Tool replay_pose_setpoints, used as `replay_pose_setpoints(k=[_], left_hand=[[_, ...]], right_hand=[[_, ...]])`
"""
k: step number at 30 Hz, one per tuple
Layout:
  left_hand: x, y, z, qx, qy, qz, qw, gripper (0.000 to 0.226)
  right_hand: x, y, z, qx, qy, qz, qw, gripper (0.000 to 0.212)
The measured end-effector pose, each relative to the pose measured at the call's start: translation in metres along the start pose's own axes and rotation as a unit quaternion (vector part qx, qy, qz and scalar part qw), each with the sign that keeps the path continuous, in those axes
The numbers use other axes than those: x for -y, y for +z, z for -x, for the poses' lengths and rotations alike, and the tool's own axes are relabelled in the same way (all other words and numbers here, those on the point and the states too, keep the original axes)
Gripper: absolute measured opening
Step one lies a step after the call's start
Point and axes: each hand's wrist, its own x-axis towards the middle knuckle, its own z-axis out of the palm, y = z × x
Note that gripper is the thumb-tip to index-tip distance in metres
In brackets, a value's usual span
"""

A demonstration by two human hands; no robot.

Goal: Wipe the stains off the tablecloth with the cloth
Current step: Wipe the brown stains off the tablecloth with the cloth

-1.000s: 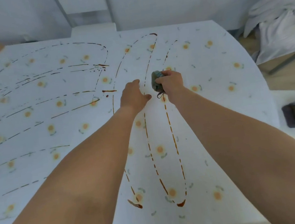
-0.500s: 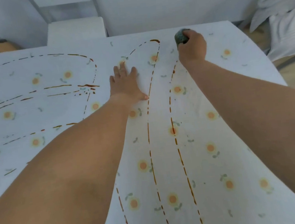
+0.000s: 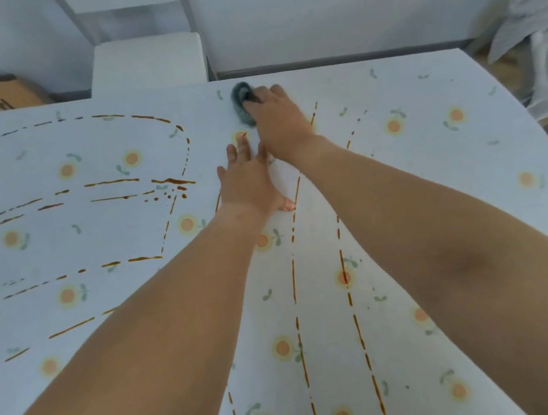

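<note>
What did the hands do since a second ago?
The right hand pushed the cloth away from the person to the tablecloth's far edge, then swept it leftward, rubbing out the top of a brown stain line. The left hand opened flat and pressed the tablecloth. The right hand's grip on the cloth stayed.

Head-worn wide-angle view, looking forward and down over a table.

The only view sits above and behind the person's forearms, which enter from the bottom corners and reach away toward the table's far edge. It faces steeply down onto the flower-print tablecloth [image 3: 436, 187], close enough that the near part fills the lower frame and the table's near edge is cut off. The left hand [image 3: 249, 184] and right hand [image 3: 277, 120] lie near the centre, upper half. Straight edges bow outward toward the sides. Beyond the far edge a wall [image 3: 327, 7] fills the top. No second view overlaps.
</note>
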Motion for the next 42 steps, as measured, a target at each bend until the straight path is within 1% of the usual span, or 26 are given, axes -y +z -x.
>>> replay_pose_setpoints(k=[1,2,3,4,6,7,8,10,13,15,16,17,19,21,23,25,27,29,31,32,33,35,38,39,40,42], left_hand=[[-0.001,0.0,0.0,0.006,0.001,-0.001,1.0,0.129],[-0.001,0.0,0.001,0.008,0.001,0.0,1.0,0.129],[0.0,0.0,0.001,0.01,0.001,0.002,1.0,0.129],[0.0,0.001,0.0,0.015,0.001,0.005,1.0,0.13],[0.001,0.001,-0.001,0.021,-0.001,0.006,1.0,0.13],[0.0,0.001,-0.001,0.022,-0.003,0.006,1.0,0.13],[0.0,0.0,-0.001,0.022,-0.004,0.008,1.0,0.13],[0.0,0.0,0.0,0.021,-0.003,0.016,1.0,0.13],[0.0,-0.001,0.001,0.011,-0.005,0.02,1.0,0.129],[0.0,-0.001,0.001,0.005,-0.006,0.016,1.0,0.13],[0.0,-0.001,0.001,0.006,-0.005,0.016,1.0,0.13],[0.0,0.0,0.002,0.01,-0.002,0.019,1.0,0.131],[0.001,0.001,0.003,0.013,-0.004,0.024,1.0,0.131],[0.0,0.002,0.008,0.016,-0.003,0.017,1.0,0.126],[0.002,0.006,0.019,0.0,-0.003,-0.015,1.0,0.119],[0.007,0.013,0.041,-0.019,-0.01,-0.045,0.999,0.12],[0.014,0.02,0.059,-0.001,-0.003,-0.043,0.999,0.128],[0.019,0.025,0.071,0.032,0.001,-0.008,0.999,0.133],[0.018,0.023,0.071,0.039,0.002,0.011,0.999,0.134],[0.016,0.022,0.069,0.038,-0.002,0.019,0.999,0.135],[0.016,0.021,0.068,0.037,-0.007,0.029,0.999,0.137],[0.016,0.024,0.067,0.039,-0.013,0.051,0.998,0.139],[0.016,0.025,0.068,0.027,-0.018,0.06,0.998,0.138],[0.016,0.025,0.068,0.029,-0.014,0.061,0.998,0.138],[0.015,0.024,0.069,0.03,-0.01,0.062,0.998,0.138],[0.015,0.022,0.069,0.031,-0.011,0.055,0.998,0.137]], right_hand=[[-0.013,-0.002,0.008,-0.008,-0.026,0.011,1.0,0.041],[-0.03,-0.004,0.018,-0.032,-0.02,0.023,0.999,0.037],[-0.053,-0.006,0.032,-0.072,0.032,0.031,0.996,0.034],[-0.079,-0.008,0.048,-0.112,0.123,0.035,0.985,0.032],[-0.112,-0.017,0.074,-0.148,0.328,0.023,0.933,0.035],[-0.117,-0.019,0.078,-0.147,0.402,0.02,0.904,0.035],[-0.115,-0.019,0.076,-0.142,0.431,0.016,0.891,0.036],[-0.09,-0.016,0.061,-0.125,0.387,0.0,0.914,0.039],[-0.032,-0.001,0.046,-0.062,0.149,-0.017,0.987,0.044],[-0.02,-0.005,0.056,0.007,0.008,0.0,1.0,0.044],[-0.031,-0.009,0.064,0.013,-0.007,0.01,1.0,0.045],[-0.047,-0.012,0.076,0.001,0.015,0.024,1.0,0.044],[-0.084,-0.018,0.105,-0.056,0.143,0.031,0.988,0.039],[-0.108,-0.027,0.129,-0.095,0.319,0.013,0.943,0.035],[-0.101,-0.029,0.124,-0.108,0.414,0.001,0.904,0.036],[-0.071,-0.026,0.102,-0.097,0.386,-0.01,0.917,0.04],[-0.027,-0.015,0.081,-0.078,0.275,-0.053,0.957,0.046],[0.02,0.001,0.073,-0.028,0.122,-0.061,0.99,0.044],[0.034,0.005,0.079,0.026,0.01,-0.032,0.999,0.04],[0.024,0.003,0.086,0.018,-0.004,-0.013,1.0,0.04],[0.007,0.003,0.097,-0.011,0.013,0.005,1.0,0.039],[-0.04,-0.003,0.128,-0.088,0.139,0.0,0.986,0.04],[-0.082,-0.012,0.159,-0.119,0.365,-0.044,0.922,0.042],[-0.074,-0.012,0.155,-0.128,0.392,-0.049,0.91,0.042],[-0.058,-0.011,0.15,-0.124,0.386,-0.054,0.913,0.042],[-0.011,-0.005,0.133,-0.082,0.288,-0.079,0.951,0.041]])
